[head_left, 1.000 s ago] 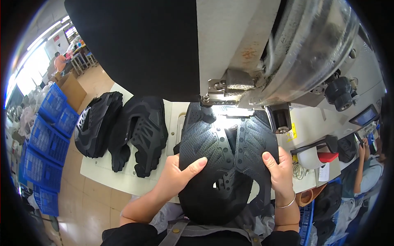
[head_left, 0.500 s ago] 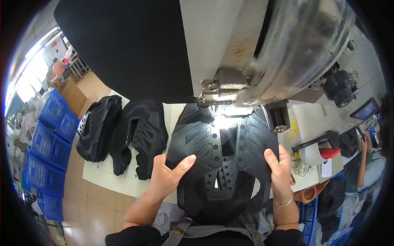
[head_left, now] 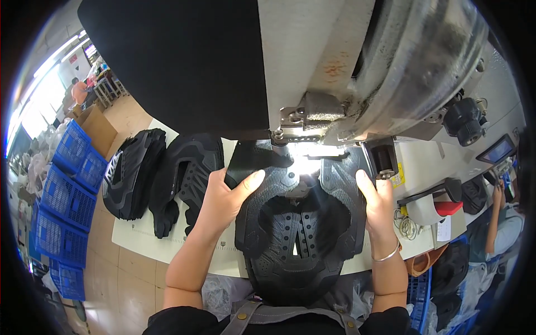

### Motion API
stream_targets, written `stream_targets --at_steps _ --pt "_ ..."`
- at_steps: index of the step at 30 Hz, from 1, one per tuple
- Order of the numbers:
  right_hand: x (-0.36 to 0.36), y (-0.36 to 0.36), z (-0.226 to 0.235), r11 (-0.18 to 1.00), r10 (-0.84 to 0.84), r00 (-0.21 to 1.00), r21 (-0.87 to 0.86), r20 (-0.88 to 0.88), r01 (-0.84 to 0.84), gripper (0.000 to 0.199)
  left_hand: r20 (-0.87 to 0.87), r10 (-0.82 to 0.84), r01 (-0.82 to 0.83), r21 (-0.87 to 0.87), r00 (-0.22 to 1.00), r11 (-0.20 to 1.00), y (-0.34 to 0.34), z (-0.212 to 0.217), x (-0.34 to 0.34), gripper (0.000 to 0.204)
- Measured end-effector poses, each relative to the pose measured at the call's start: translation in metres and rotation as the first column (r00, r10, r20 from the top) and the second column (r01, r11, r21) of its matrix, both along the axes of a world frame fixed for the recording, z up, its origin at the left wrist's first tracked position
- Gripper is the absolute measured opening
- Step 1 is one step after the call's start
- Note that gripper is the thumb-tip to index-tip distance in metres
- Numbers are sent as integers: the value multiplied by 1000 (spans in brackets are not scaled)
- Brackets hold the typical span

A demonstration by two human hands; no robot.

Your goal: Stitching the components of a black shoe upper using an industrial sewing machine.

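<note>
I hold a black shoe upper (head_left: 258, 218) flat under a machine head (head_left: 304, 61), its far part beneath the bright working spot. My left hand (head_left: 226, 198) grips its left side, thumb on top and fingers tucked underneath, out of sight. On the right side, my right hand (head_left: 379, 204) has the same grip, its thumb pointing up along the edge. Below the held piece, closer to me, lies another black upper (head_left: 295, 273) with two rows of eyelet holes. The machine head hides the far end of the held upper.
Left on the white table (head_left: 151, 240) lie a stack of black uppers (head_left: 134, 178) and further uppers (head_left: 192, 173). Blue crates (head_left: 67, 195) stand beyond the left edge. A coiled cable (head_left: 407, 226) and small screen (head_left: 498, 149) are at right, where another person (head_left: 505, 223) sits.
Both my hands have moved away from me, sliding the upper farther under the machine head. More of the upper beneath it now shows.
</note>
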State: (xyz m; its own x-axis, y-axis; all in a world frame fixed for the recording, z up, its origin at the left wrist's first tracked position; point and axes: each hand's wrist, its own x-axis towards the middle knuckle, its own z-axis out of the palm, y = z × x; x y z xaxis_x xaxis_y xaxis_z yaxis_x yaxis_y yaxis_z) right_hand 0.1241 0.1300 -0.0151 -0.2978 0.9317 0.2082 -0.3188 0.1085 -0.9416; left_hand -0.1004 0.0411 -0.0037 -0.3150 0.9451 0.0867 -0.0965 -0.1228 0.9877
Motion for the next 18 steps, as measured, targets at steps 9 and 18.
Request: stream_targets --at_steps 9,18 --pt "-6 16 6 998 2 1000 63 -8 -2 19 -14 -1 2 48 1000 999 18 9 -10 27" --pt "-8 63 -5 999 48 963 -4 263 -49 13 -216 140 -163 -93 966 982 51 37 -33 35"
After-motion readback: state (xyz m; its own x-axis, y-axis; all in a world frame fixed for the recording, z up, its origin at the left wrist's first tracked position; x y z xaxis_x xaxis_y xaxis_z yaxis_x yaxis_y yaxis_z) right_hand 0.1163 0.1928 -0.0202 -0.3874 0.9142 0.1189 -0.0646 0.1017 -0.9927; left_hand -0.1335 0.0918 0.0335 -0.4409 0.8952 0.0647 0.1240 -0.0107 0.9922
